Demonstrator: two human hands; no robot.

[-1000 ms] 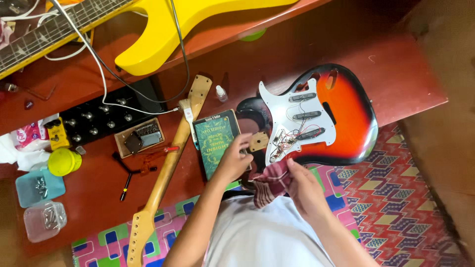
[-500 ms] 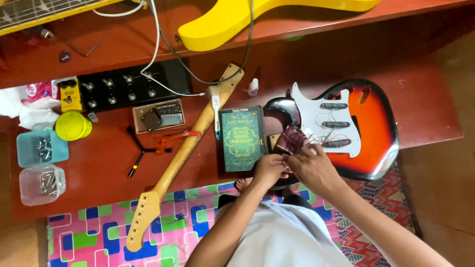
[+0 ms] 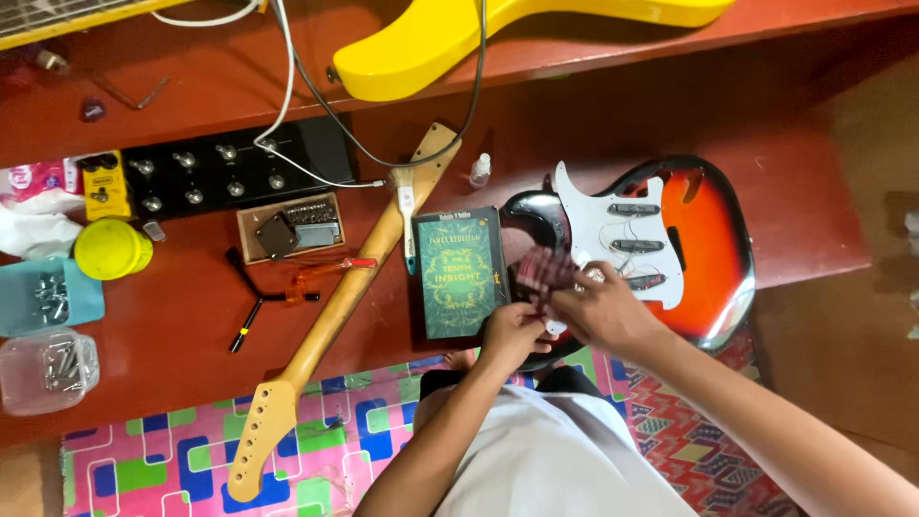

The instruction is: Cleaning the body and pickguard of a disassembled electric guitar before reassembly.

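Head view: both hands meet over the lower horn of the sunburst guitar body [image 3: 699,258], which lies flat on the red surface [image 3: 191,316]. Left hand [image 3: 512,335] has its fingers curled together, pinching the near edge of a red checkered cloth [image 3: 546,273]. Right hand [image 3: 603,311] is also closed, its grip pressed on the same cloth from the right side, so the cloth sits just ahead of both grips and partly between them. Cloth is bunched with no clear long axis, and rests on the white pickguard [image 3: 613,225] edge. Guitar body's long axis runs left to right, extending away to the right of the right grip; right hand is nearer the pickguard, left hand nearer the green book [image 3: 458,278], touching-close on its left. Further left of the left grip: a detached guitar neck [image 3: 335,325] lying diagonally, a small bottle [image 3: 481,169] ahead, a black pedalboard [image 3: 230,172], a yellow lid [image 3: 110,249], and clear tubs of hardware [image 3: 48,369]. A yellow guitar body [image 3: 450,38] is far ahead.
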